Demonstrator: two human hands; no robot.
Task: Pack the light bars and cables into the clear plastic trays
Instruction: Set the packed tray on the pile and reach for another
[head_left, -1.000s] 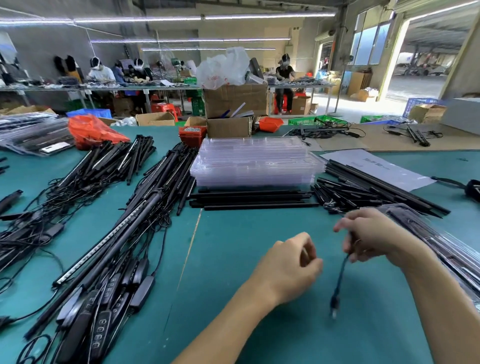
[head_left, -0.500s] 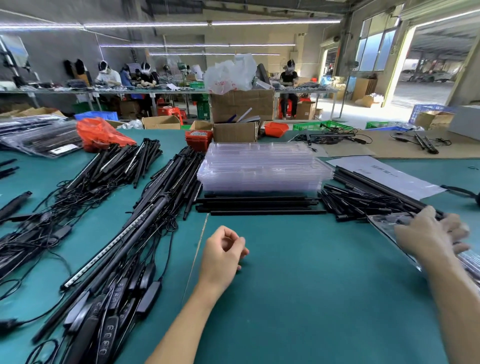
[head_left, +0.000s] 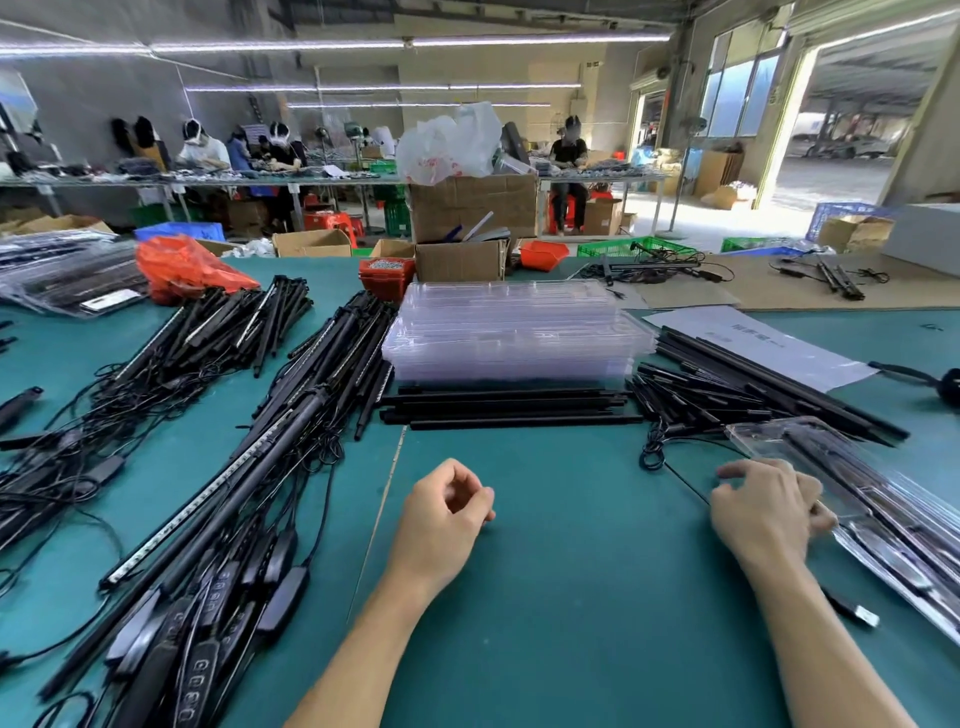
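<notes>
My left hand (head_left: 447, 514) hovers over the green mat (head_left: 571, 597) with its fingers loosely curled, holding nothing. At the near left edge of a filled clear tray (head_left: 883, 519), my right hand (head_left: 769, 512) lies with relaxed, slightly spread fingers. A thin black cable (head_left: 675, 473) runs under that hand, and a plug (head_left: 860, 616) pokes out beside my forearm. Straight ahead stands a stack of empty clear trays (head_left: 519, 332) with short black bars (head_left: 509, 408) in front of it. Light bars with tangled cables and controllers (head_left: 270, 457) cover the left side.
More black bars (head_left: 737, 384) and a white sheet (head_left: 753, 343) lie at the right. A red bag (head_left: 182, 267), a red bin (head_left: 387, 275) and cardboard boxes (head_left: 462, 260) stand behind the trays. People work at far benches.
My right hand held a dangling cable with a plug, then swung right to the filled tray and no longer holds it. My left hand moved left and forward and stayed curled.
</notes>
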